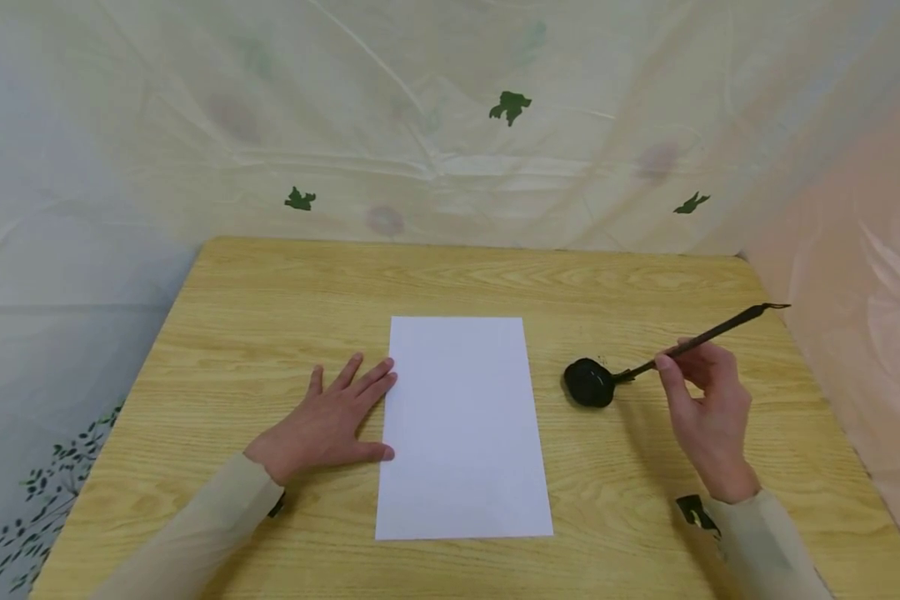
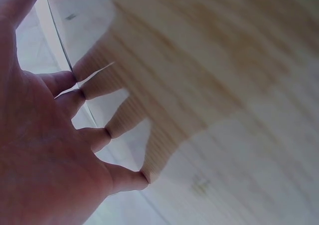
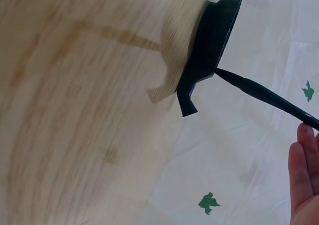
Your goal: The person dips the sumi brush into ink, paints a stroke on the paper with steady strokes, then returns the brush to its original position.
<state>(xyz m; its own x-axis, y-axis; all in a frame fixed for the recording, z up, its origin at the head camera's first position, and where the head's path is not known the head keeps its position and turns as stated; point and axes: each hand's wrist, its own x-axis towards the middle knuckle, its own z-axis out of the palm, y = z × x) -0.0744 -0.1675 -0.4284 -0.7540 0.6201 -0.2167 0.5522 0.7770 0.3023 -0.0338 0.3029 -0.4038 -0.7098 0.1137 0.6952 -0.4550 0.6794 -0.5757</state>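
Note:
In the head view a white sheet of paper (image 1: pixel 461 433) lies upright on the wooden table. My left hand (image 1: pixel 326 427) is spread flat, with its thumb and nearest fingertips on the paper's left edge. To the right of the sheet sits a small round black ink dish (image 1: pixel 589 382) with a short stub handle. Between thumb and fingers, my right hand (image 1: pixel 711 408) pinches a dark-handled writing brush (image 1: pixel 727 324), which slants up to the right. Seen from the right wrist, the brush (image 3: pixel 269 98) runs down to the rim of the dish (image 3: pixel 207 48); its tip is hidden there.
Light wood tabletop (image 1: pixel 465 279) surrounds the paper. Pale cloth (image 1: pixel 420 125) with green leaf shapes hangs behind the table and on both sides. Small dark specks show on the wood just behind the dish.

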